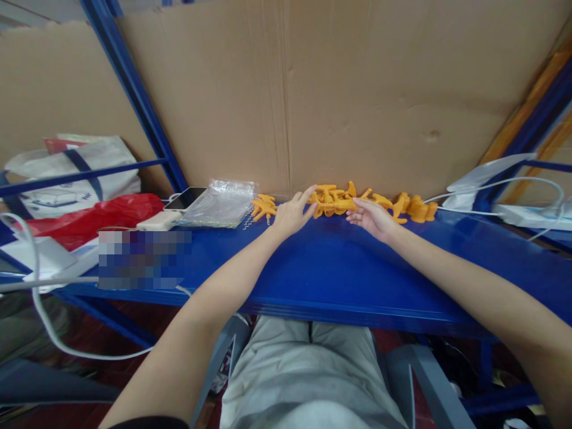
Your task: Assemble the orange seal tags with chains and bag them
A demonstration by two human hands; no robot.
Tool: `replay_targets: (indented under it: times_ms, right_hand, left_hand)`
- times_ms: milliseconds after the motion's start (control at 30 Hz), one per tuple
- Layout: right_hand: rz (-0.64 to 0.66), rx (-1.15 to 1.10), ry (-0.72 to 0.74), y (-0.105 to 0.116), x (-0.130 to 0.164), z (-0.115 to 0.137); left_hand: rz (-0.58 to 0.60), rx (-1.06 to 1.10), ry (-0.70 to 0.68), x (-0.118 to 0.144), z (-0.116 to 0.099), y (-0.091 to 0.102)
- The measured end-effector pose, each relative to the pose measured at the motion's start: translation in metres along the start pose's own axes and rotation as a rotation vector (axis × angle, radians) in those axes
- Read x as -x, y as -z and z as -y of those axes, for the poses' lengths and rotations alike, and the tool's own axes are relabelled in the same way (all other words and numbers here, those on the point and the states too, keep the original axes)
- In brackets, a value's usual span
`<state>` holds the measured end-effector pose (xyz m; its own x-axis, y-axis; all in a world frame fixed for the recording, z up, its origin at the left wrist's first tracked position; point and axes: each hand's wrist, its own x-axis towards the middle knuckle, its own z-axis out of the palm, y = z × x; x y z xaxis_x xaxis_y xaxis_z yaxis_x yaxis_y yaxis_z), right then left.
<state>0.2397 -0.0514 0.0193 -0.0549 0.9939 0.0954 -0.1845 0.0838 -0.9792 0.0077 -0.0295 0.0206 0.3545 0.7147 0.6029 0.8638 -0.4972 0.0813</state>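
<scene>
A long orange plastic piece (340, 204) lies level just above the back of the blue table. My right hand (373, 220) pinches its right end between thumb and forefinger, the other fingers curled below. At its left end is my left hand (290, 215), thumb and forefinger apart around the tip; whether they touch it I cannot make out. Behind both hands, more orange plastic parts (328, 192) lie in a heap. To the right sit chunky rounded orange parts (417, 208), and left of my left hand are branched orange parts (264, 206).
Clear plastic bags (223, 202) lie at the left, beside a dark-screened phone (186, 198), a white box (159, 221) and a red plastic bag (107, 217). Cardboard (357, 89) walls the back of the blue table (330, 268). White cables (487, 183) run at the right.
</scene>
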Motion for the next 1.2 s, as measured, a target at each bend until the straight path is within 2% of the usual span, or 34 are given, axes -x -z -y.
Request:
replay_targets:
  times_ms: [67, 167, 333, 467, 567, 700, 800, 967, 1200]
  right_hand:
    - [-0.05, 0.034, 0.071, 0.002, -0.006, 0.001]
    - [-0.149, 0.121, 0.191, 0.003, -0.02, 0.002]
    - [-0.254, 0.393, 0.465, -0.011, -0.049, 0.002]
    - [-0.291, 0.81, 0.66, -0.028, -0.062, 0.004]
    - [-0.264, 1.236, 0.719, -0.041, -0.063, 0.007]
    - [-0.171, 1.675, 0.714, -0.056, -0.063, 0.007]
    - [-0.104, 1.847, 0.679, -0.066, -0.062, 0.003]
    - [-0.02, 1.91, 0.657, -0.078, -0.059, -0.006]
    - [0.002, 1.889, 0.647, -0.081, -0.061, -0.016]
  left_hand:
    - [-0.026, 0.007, 0.078, -0.002, 0.009, 0.001]
    - [-0.005, -0.023, 0.153, -0.004, 0.027, -0.001]
    - [0.168, -0.137, 0.285, -0.004, 0.055, -0.011]
    - [0.394, -0.167, 0.33, -0.006, 0.062, -0.014]
    - [0.444, -0.214, 0.28, -0.007, 0.064, -0.014]
    - [0.424, -0.272, 0.214, -0.009, 0.066, -0.013]
    - [0.413, -0.288, 0.202, -0.01, 0.068, -0.012]
    - [0.321, -0.221, 0.217, -0.012, 0.069, -0.013]
    - [0.036, -0.071, 0.208, -0.018, 0.066, -0.011]
